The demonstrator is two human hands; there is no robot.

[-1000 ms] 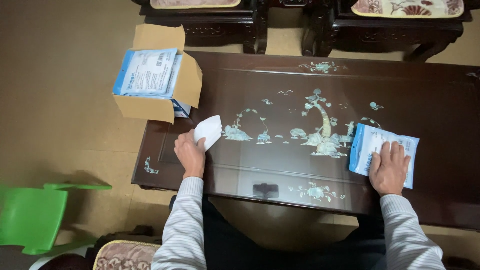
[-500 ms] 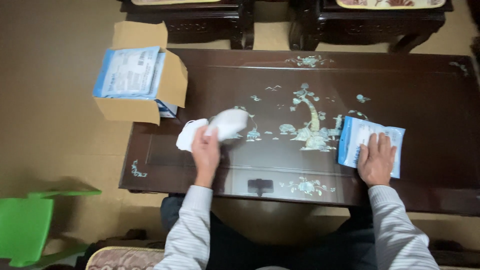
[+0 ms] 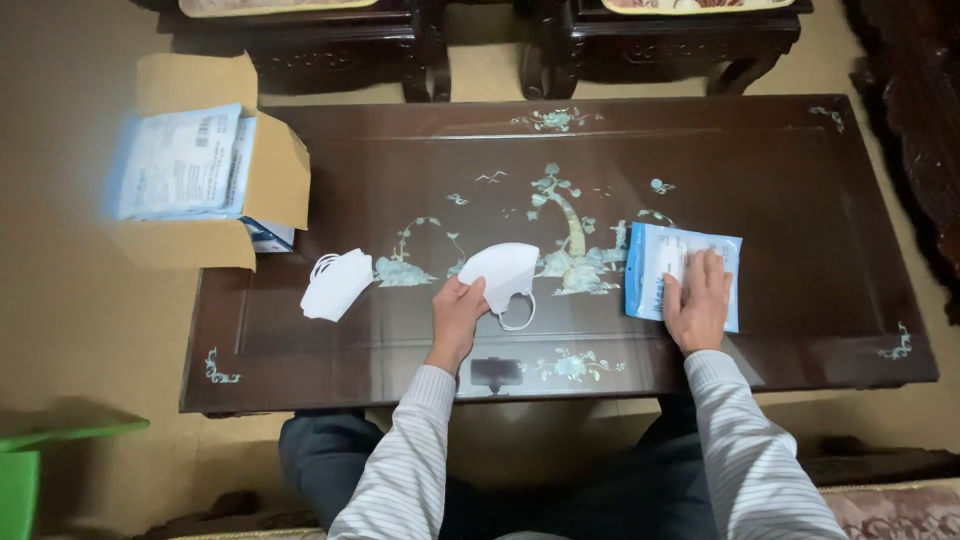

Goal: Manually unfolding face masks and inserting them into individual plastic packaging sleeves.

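left hand (image 3: 455,312) now lifting white mask (image 3: 500,272), right hand (image 3: 697,300) flat on blue packet (image 3: 650,265)

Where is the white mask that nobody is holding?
In the head view, the loose white mask lies on the dark table, left of the left hand and just right of the cardboard box.

A white folded mask (image 3: 503,271), fan-shaped with an ear loop hanging from its near edge, is held at its left corner just above the worktop's middle. A flat blue-and-white packet (image 3: 680,272) lies on the worktop to the right, pressed flat, its long sides running near to far.
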